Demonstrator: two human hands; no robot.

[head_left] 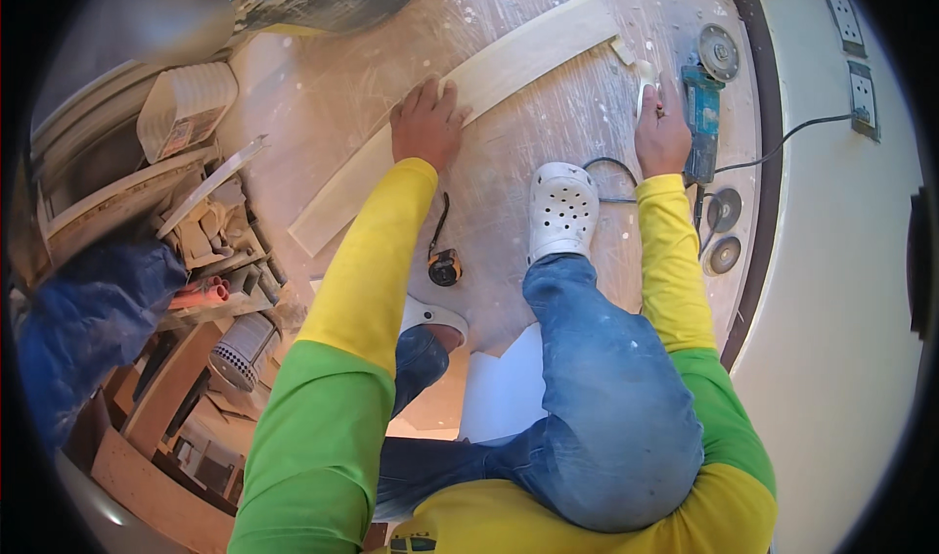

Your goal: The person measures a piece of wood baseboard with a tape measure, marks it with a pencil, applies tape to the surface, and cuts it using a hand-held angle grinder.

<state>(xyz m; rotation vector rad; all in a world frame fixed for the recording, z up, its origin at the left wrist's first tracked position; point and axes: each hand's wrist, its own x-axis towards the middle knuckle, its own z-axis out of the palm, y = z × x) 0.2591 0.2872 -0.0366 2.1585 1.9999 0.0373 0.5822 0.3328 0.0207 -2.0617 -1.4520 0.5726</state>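
Plank [533, 53], long & pale, lay diag. on floor [323, 94], L hand [427, 124] spread on top of it; R hand [663, 141] was curled round small white item [646, 71] (type unclear), just beside blue angle grinder [702, 109]; tape measure [444, 268] lay btwn L forearm [362, 270] & R shoe [564, 207].

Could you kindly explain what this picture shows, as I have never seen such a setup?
Certainly. There is no machine here: these are a person's own bare hands. The single picture comes from a wide camera worn on the head, looking down, so its left is the person's left and straight edges look bent. The left hand rests on a long pale board. The right hand holds a small white object, too unclear to identify. On the floor lie a grinder and a tape measure.
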